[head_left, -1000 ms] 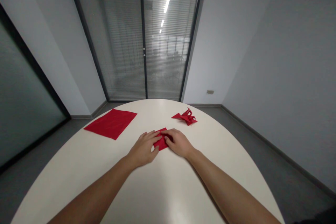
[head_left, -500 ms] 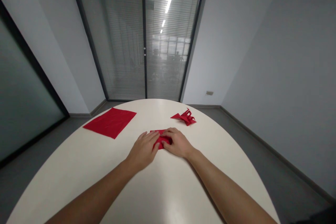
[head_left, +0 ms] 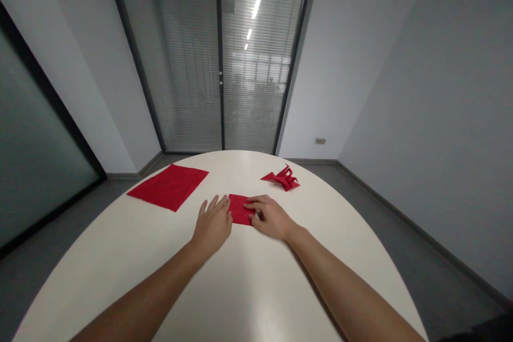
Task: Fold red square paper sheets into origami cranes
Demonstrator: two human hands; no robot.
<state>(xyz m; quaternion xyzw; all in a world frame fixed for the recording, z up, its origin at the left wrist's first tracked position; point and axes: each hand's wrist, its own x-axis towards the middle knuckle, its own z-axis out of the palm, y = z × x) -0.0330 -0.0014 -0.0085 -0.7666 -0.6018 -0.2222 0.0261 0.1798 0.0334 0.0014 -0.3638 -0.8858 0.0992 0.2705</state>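
Observation:
A small folded piece of red paper (head_left: pixel 239 212) lies flat on the white table in front of me. My left hand (head_left: pixel 214 223) is open beside the paper's left edge, fingers stretched and spread, with the fingertips at or close to that edge. My right hand (head_left: pixel 272 217) is curled at the right end of the folded paper. Its index finger and thumb press on the paper, and its other fingers are partly hidden.
Further left on the round white table (head_left: pixel 240 288) lies a larger flat sheet of red paper (head_left: pixel 170 187). A finished red origami figure with pointed parts (head_left: pixel 284 178) sits beyond my right hand. Behind the table is a glass partition with blinds (head_left: pixel 192 91).
My left hand has slid left off the top of the folded paper, baring more of it, and its fingers have spread. The right hand stays nearly in place.

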